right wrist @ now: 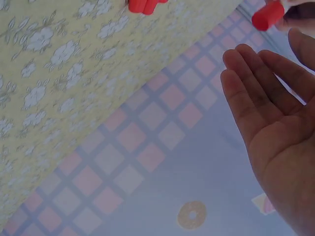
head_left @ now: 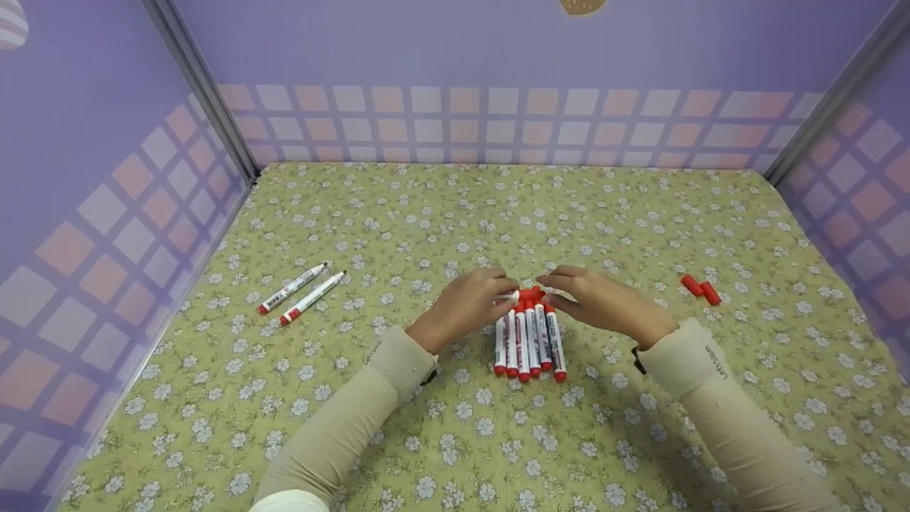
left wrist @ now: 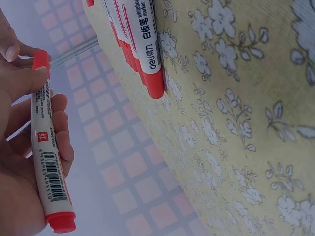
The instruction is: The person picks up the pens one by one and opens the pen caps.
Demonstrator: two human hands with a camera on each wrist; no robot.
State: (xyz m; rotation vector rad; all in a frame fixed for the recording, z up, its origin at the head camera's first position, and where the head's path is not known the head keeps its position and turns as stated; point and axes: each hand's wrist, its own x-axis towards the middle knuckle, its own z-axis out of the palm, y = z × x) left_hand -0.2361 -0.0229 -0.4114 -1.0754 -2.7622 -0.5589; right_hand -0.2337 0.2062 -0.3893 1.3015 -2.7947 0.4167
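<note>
I see the left hand [head_left: 467,304] gripping a capped marker [left wrist: 47,147], its long axis crosswise, the red cap [left wrist: 41,58] toward the right hand [head_left: 608,301], whose fingers are extended; whether they touch the cap I can't quite tell. The marker row [head_left: 530,345] lies nearer me, pointing away. I see no container.

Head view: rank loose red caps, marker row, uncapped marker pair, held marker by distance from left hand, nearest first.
1. Held marker: in the left hand.
2. Marker row: right of that hand.
3. Uncapped marker pair: out to the left.
4. Loose red caps: right, past the right hand.
</note>
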